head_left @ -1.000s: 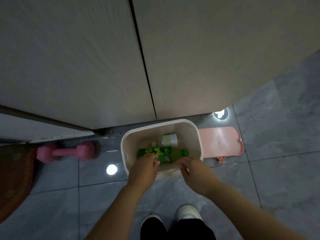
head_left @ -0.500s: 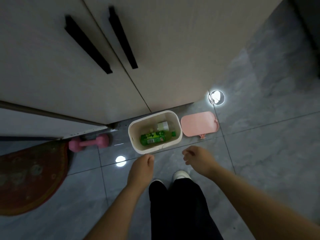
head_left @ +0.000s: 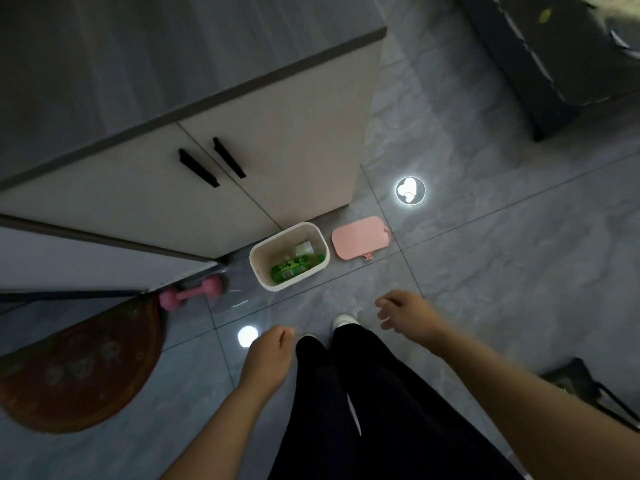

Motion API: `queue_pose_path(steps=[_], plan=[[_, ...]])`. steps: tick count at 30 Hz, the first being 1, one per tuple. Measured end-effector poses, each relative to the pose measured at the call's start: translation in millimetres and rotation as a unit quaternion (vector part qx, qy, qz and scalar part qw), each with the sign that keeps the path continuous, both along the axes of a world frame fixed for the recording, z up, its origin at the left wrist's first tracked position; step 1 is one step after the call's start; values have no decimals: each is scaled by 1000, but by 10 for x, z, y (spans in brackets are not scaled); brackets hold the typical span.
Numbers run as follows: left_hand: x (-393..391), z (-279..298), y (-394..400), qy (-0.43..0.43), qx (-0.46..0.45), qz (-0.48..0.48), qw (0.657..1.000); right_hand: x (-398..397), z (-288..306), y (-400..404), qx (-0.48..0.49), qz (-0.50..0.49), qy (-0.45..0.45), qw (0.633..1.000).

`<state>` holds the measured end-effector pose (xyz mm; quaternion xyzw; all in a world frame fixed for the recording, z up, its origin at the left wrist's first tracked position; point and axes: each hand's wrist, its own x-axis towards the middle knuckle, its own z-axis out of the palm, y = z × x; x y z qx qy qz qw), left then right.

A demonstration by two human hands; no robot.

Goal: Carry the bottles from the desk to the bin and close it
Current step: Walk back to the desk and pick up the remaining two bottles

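Bottles: two counted, both inside the bin (head_left: 259,268). One green-labelled bottle (head_left: 294,266) lies on its side across the bin's floor, green cap toward the right wall. One paler bottle (head_left: 304,248) sits behind it, against the far wall; its shape is hard to make out in the dim light.

Bin: one, cream-coloured, rounded rectangle, open at the top, standing on the grey tiled floor (head_left: 485,271) right at the foot of the cabinet (head_left: 294,133).

Lid (head_left: 360,242): one, pink, lying flat on the floor just beside the bin's right side, not touching it as far as can be seen. Small tab on its near edge.

Hands: two, both bare, both empty. Left hand (head_left: 268,355) hangs low over the floor, fingers (head_left: 284,332) curled loosely inward, gripping nothing. Right hand (head_left: 408,315) is held out further, fingers (head_left: 384,303) partly spread and relaxed, nothing between them. Both hands are well apart from the bin and from the lid.

Other counts: cabinet doors, two, each with one black bar handle. One pink dumbbell (head_left: 192,294) on the floor left of the bin, partly under the cabinet edge. One dark red rug (head_left: 79,368) at far left. Two bright round light spots on the tiles. Dark trouser legs and one white shoe tip (head_left: 343,319) below the hands.
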<state>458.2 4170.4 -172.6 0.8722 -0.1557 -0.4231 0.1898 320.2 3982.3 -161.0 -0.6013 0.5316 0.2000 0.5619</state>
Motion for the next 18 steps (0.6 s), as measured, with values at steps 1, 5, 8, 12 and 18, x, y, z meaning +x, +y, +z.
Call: queue_pose_path(steps=[1,5,8,12,18], plan=[[-9,80,31,2,-2,0,1000,-84,91,16,2,-12,4,1000],[-33,317,146,0,-2,-25,1000,-398,367,105,3,-49,12,999],[-31,403,253,0,1,-65,998,-582,490,235,3,-78,22,997],[-10,499,407,5,13,-112,994,-776,620,469,2,-115,32,993],[38,593,501,16,21,-178,984,-1095,812,810,-6,-176,43,983]])
